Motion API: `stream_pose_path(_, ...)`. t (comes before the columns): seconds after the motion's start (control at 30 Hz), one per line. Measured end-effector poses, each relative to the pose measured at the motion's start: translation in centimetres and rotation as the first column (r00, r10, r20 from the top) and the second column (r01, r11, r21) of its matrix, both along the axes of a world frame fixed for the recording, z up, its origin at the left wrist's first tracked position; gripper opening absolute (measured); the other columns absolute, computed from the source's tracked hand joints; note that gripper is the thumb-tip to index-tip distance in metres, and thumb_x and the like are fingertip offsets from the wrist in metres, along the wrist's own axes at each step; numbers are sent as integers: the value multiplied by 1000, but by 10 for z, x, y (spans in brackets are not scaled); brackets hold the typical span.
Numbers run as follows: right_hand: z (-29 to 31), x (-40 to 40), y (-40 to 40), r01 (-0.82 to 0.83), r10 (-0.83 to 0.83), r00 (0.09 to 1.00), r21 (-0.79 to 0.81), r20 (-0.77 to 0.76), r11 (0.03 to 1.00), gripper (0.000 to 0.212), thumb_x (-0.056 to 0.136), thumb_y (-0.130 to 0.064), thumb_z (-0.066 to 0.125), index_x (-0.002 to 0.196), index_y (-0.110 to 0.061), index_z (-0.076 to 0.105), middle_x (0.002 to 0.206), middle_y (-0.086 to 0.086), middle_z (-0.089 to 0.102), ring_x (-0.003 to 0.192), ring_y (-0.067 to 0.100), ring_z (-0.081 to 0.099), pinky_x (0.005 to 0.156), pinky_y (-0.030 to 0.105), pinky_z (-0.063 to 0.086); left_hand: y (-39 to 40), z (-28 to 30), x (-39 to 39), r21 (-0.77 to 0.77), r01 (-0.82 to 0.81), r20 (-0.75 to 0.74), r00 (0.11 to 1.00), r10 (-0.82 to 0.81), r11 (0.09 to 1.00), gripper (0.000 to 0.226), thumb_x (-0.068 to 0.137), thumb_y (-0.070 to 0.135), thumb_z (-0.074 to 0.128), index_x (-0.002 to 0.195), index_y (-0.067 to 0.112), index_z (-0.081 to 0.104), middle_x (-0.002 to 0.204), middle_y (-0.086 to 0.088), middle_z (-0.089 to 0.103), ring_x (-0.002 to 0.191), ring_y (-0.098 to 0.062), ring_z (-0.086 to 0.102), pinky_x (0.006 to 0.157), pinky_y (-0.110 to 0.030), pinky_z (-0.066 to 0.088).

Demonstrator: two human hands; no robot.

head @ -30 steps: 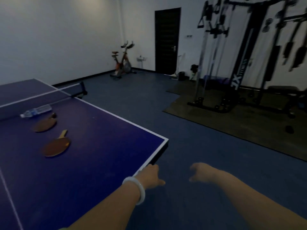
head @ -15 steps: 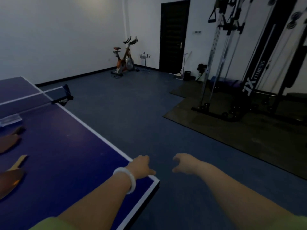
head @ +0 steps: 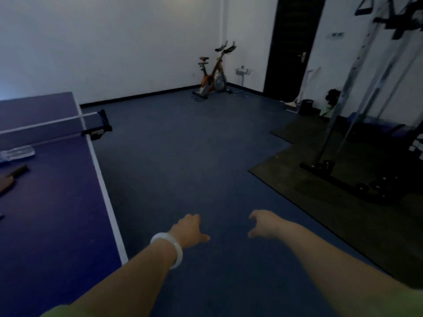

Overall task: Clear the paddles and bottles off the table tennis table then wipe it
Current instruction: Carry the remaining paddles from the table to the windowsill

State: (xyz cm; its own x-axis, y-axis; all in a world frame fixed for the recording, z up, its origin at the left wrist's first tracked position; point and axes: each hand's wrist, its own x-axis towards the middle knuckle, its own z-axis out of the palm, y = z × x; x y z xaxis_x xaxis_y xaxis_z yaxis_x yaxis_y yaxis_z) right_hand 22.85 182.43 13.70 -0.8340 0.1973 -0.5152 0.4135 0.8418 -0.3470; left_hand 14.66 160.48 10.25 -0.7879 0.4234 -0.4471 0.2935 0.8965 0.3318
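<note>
The purple table tennis table (head: 57,213) fills the left side, its net (head: 45,129) crossing at the back. A clear plastic bottle (head: 17,152) lies on its side by the net. One brown paddle (head: 10,179) lies just in front of the bottle, partly cut off by the left edge. My left hand (head: 188,231), with a white bangle on the wrist, hangs over the floor to the right of the table edge, fingers loosely curled and holding nothing. My right hand (head: 263,225) hangs beside it, also loose and holding nothing.
Blue floor stretches ahead. An orange exercise bike (head: 214,74) stands by the far wall. A dark door (head: 295,46) is at the back right. A dark mat (head: 343,179) with a cable weight machine (head: 357,110) lies on the right.
The view has swung right along the table's side. The table, bottle and paddles slid towards the left edge, and one paddle left the view. Both hands now hang over the floor instead of the table corner.
</note>
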Motion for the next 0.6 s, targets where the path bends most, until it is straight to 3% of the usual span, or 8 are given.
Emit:
stream_pose_path(0.3,20,-182,22,-265,264,964,-29,-32,964,69,90,-26,68,148,-15,33,144,5,43,124,22,50,97,28,45,10,9,-130,-44,-255,-63,966,252,966,72,86,49,67,141,13,37,140,-10,41,128,-29,45,108,-45,38)
stream_pose_path(0.6,40,-389,-9,-441,441,893,20,-85,897,67,90,-28,69,147,-15,36,147,4,41,127,21,48,97,27,43,-20,18,-302,31,-433,-79,897,434,901,73,84,50,69,140,13,39,138,-9,42,125,-28,47,107,-44,40)
